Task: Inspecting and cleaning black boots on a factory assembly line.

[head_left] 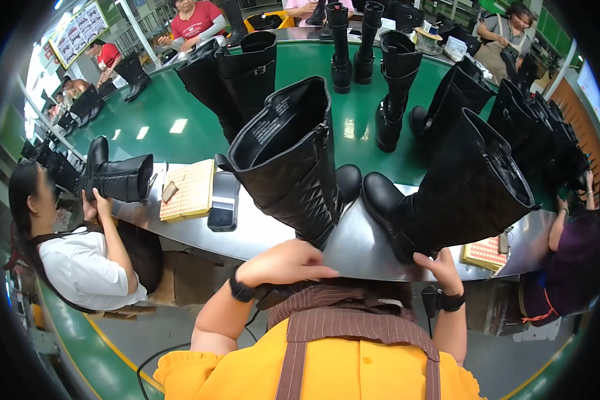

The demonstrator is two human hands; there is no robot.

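Two tall black boots with quilted shafts stand before me on the metal table edge, toes close together. The left boot [287, 160] opens upward and shows a grey lining and a side zip. My left hand [290, 262] is beside its heel, fingers stretched out and holding nothing. The right boot [457, 190] leans its shaft to the right. My right hand [441, 270] grips this boot low at the heel, thumb on the near side; its other fingers are partly hidden.
A black phone [224, 202] and a yellow paper pad [188, 190] lie left of the boots; another pad [485, 253] is at the right. More boots [397, 90] stand on the green conveyor [300, 63]. A co-worker [87, 260] at left holds a boot [118, 177].
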